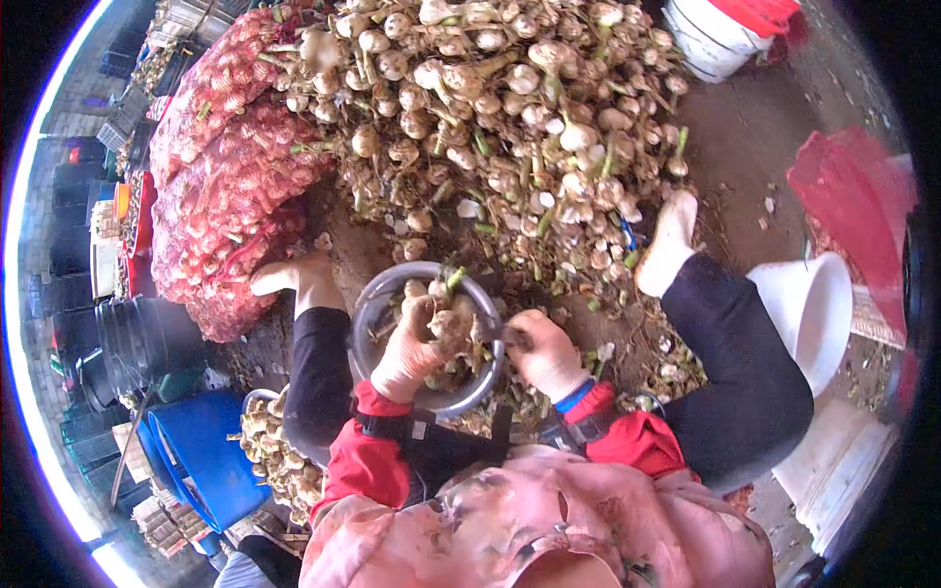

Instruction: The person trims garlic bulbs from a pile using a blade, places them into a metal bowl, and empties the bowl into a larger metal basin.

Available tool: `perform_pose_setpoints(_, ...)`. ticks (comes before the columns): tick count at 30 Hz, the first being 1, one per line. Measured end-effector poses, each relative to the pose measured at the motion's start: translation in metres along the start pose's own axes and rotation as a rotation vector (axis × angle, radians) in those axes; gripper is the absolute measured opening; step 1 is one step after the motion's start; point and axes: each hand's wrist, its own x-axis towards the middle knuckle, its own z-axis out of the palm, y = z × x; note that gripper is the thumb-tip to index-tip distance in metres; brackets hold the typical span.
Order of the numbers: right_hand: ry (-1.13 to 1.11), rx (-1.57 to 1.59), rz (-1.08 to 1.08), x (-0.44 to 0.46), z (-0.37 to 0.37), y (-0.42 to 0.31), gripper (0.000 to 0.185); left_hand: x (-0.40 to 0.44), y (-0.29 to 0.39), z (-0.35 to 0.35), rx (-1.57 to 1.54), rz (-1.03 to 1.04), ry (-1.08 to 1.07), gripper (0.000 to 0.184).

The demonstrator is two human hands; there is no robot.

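Note:
Over a grey basin (366,312) between the legs, my left hand (402,361) is closed around garlic (451,328) with a green cut stem sticking up from it. Close by on the right, my right hand (549,359) is closed on a small dark tool (516,338), which points toward the garlic; its exact kind is unclear. Both hands look gloved in a pale material. More garlic and scraps lie inside the basin, partly hidden by my left hand.
A large heap of garlic (510,108) covers the ground ahead. Full red mesh sacks (230,167) stand at left, with a blue barrel (211,451) nearer. At right are a white bucket (814,318) and a red mesh bag (853,211). Another white bucket (711,39) stands at the back.

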Motion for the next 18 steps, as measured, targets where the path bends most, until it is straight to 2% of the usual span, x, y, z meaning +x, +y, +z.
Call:
perform_pose_setpoints(1, -0.032, -0.081, -0.065, -0.002, -0.003, -0.014, 0.023, -0.006, -0.004, 0.004, 0.267, 0.142, -0.022, 0.059)
perform_pose_setpoints(2, -0.067, -0.113, -0.068, -0.005, -0.005, -0.021, 0.021, -0.017, -0.005, 0.009, 0.335, 0.062, 0.011, 0.061)
perform_pose_setpoints(3, -0.103, -0.144, -0.072, -0.008, -0.005, -0.027, 0.021, -0.024, -0.004, 0.016, 0.34, 0.069, 0.007, 0.061)
perform_pose_setpoints(5, -0.114, -0.217, -0.117, -0.01, -0.006, -0.035, 0.021, -0.033, -0.003, 0.03, 0.044, 0.085, 0.022, 0.06)
perform_pose_setpoints(6, -0.193, -0.32, -0.129, -0.011, -0.005, -0.038, 0.023, -0.037, -0.003, 0.029, 0.212, 0.114, 0.043, 0.064)
perform_pose_setpoints(7, -0.271, -0.423, -0.139, -0.013, -0.005, -0.04, 0.025, -0.041, -0.002, 0.032, 0.216, 0.12, 0.044, 0.064)
perform_pose_setpoints(9, -0.239, -0.411, -0.152, -0.017, -0.003, -0.035, 0.025, -0.049, 0.001, 0.039, 0.421, 0.288, 0.054, 0.063)
perform_pose_setpoints(11, -0.24, -0.455, -0.141, -0.016, -0.008, -0.043, 0.02, -0.05, -0.02, 0.04, 0.376, 0.291, 0.091, 0.06)
perform_pose_setpoints(12, -0.168, -0.451, -0.188, -0.019, -0.007, -0.035, 0.016, -0.052, -0.028, 0.044, 0.219, 0.284, 0.116, 0.059)
perform_pose_setpoints(13, -0.167, -0.449, -0.188, -0.016, -0.008, -0.026, 0.016, -0.056, -0.02, 0.045, 0.296, 0.232, 0.137, 0.058)
perform_pose_setpoints(15, -0.259, -0.36, 0.061, -0.009, -0.016, 0.001, 0.014, -0.063, -0.013, 0.047, 0.445, 0.14, 0.198, 0.056)
perform_pose_setpoints(17, 0.003, -0.384, 0.4, -0.016, -0.029, 0.072, 0.017, -0.081, 0.019, 0.059, 0.162, 0.193, 0.127, 0.053)
perform_pose_setpoints(18, 0.095, -0.384, 0.486, -0.008, -0.029, 0.07, 0.019, -0.081, 0.019, 0.051, 0.056, 0.129, 0.155, 0.058)
